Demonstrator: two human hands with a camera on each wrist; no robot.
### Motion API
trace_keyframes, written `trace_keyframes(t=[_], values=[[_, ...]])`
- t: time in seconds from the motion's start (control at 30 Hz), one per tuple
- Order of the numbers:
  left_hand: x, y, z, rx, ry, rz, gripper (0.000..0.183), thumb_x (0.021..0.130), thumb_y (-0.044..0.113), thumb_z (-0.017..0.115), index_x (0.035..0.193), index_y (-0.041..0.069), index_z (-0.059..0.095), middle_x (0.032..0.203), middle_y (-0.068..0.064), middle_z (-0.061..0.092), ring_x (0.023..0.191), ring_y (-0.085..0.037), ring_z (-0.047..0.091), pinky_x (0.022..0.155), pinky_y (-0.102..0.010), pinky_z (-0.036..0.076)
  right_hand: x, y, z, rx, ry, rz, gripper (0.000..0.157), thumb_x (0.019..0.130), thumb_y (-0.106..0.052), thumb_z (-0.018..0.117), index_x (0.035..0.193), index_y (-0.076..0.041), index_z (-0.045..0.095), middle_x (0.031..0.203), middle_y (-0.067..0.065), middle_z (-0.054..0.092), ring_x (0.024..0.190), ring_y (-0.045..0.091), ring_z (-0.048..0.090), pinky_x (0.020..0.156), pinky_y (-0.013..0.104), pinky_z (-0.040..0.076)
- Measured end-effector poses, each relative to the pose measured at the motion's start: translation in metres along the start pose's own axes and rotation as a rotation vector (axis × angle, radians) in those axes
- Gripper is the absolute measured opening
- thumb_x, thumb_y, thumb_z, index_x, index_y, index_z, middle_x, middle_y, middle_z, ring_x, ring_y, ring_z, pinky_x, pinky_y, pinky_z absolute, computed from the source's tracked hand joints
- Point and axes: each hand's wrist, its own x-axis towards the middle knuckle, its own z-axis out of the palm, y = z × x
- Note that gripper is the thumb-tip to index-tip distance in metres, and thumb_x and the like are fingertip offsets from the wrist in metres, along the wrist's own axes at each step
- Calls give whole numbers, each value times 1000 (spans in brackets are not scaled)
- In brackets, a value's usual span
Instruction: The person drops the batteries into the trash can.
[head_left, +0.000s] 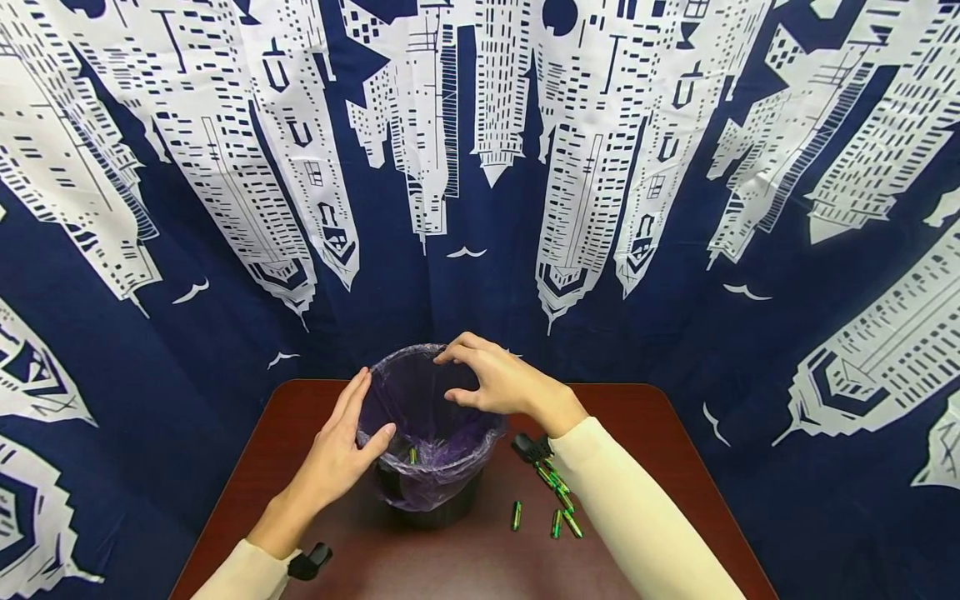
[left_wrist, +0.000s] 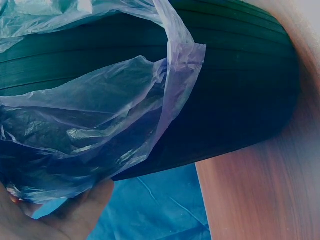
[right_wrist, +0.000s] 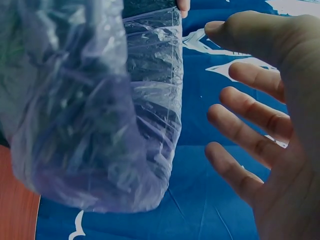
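A dark trash can [head_left: 431,515] stands on the table, lined with a thin purple plastic bag [head_left: 450,462] folded over its rim. My left hand [head_left: 333,462] rests at the can's left rim, fingers straight and thumb toward the near edge. In the left wrist view, the thumb [left_wrist: 100,200] lies against the loose bag edge [left_wrist: 185,80]; the other fingers are mostly hidden. Above the right rim hovers my right hand [head_left: 506,385], fingers loosely bent and apart from the bag [right_wrist: 90,145] in the right wrist view. A small green-and-yellow battery [head_left: 412,456] shows inside the can.
Several green-and-yellow batteries [head_left: 564,500] lie on the reddish-brown table [head_left: 615,417] right of the can, some partly behind the right sleeve. One battery [head_left: 516,515] lies apart, nearer the can. A dark blue curtain [head_left: 480,292] with white buildings hangs behind the table.
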Motion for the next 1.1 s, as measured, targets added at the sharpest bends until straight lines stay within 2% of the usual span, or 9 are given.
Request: trace_keyframes(t=[0.4, 0.47, 0.53, 0.63, 0.73, 0.87, 0.9, 0.97, 1.1], values=[[1, -2, 3, 10, -5, -7, 95, 110, 40, 76, 184, 5, 29, 195, -15, 27, 171, -50, 45, 132, -77, 43, -33, 10, -3, -4, 80, -8, 45, 105, -23, 87, 146, -10, 76, 146, 7, 72, 138, 27, 73, 122, 47, 61], [1, -2, 3, 8, -9, -14, 96, 110, 40, 76, 185, 6, 28, 195, -15, 26, 172, -50, 45, 132, -77, 43, -39, 14, -2, 5, 90, 2, 44, 105, -23, 87, 147, -11, 76, 146, 6, 72, 123, 27, 77, 112, 43, 65], [0, -2, 3, 7, -10, -14, 95, 110, 40, 76, 185, 6, 28, 195, -14, 26, 172, -50, 45, 132, -77, 43, -46, 18, 0, 12, 98, 13, 44, 106, -23, 86, 147, -12, 76, 147, 6, 72, 123, 26, 76, 112, 43, 65], [-2, -2, 3, 13, -7, -10, 95, 109, 39, 77, 184, 5, 29, 195, -15, 26, 172, -50, 45, 132, -77, 43, -56, 24, 4, 28, 109, 25, 43, 107, -23, 85, 147, -10, 75, 148, 6, 71, 125, 26, 77, 114, 44, 65], [-3, -3, 2, 0, -4, 0, 94, 110, 41, 77, 184, 7, 30, 195, -13, 27, 172, -50, 45, 132, -78, 42, -66, 30, 6, 34, 122, 38, 43, 107, -23, 85, 147, -9, 75, 148, 6, 71, 143, 26, 71, 126, 49, 59], [-1, -15, 7, -42, 34, 64, 93, 111, 51, 73, 186, 16, 31, 195, -9, 29, 170, -49, 48, 127, -83, 43, -79, 36, 10, 37, 141, 53, 44, 108, -24, 85, 148, -8, 75, 148, 5, 71, 146, 27, 70, 128, 51, 58], [0, -29, 14, -53, 61, 103, 93, 111, 52, 73, 186, 18, 31, 195, -7, 27, 173, -43, 45, 134, -75, 42, -82, 38, 11, 37, 147, 54, 44, 108, -23, 85, 148, -9, 75, 148, 4, 71, 146, 26, 71, 128, 51, 58], [0, -38, 18, -57, 79, 129, 93, 111, 56, 72, 186, 20, 30, 195, -5, 28, 173, -42, 46, 133, -77, 42, -87, 41, 14, 38, 162, 52, 43, 108, -23, 84, 148, -9, 76, 147, 3, 72, 145, 25, 72, 127, 51, 58], [0, -32, 15, -55, 70, 107, 94, 110, 53, 73, 186, 18, 31, 196, -5, 27, 173, -44, 45, 134, -75, 41, -98, 47, 21, 45, 183, 60, 43, 108, -24, 84, 148, -11, 75, 148, 2, 73, 141, 24, 73, 125, 51, 60]])
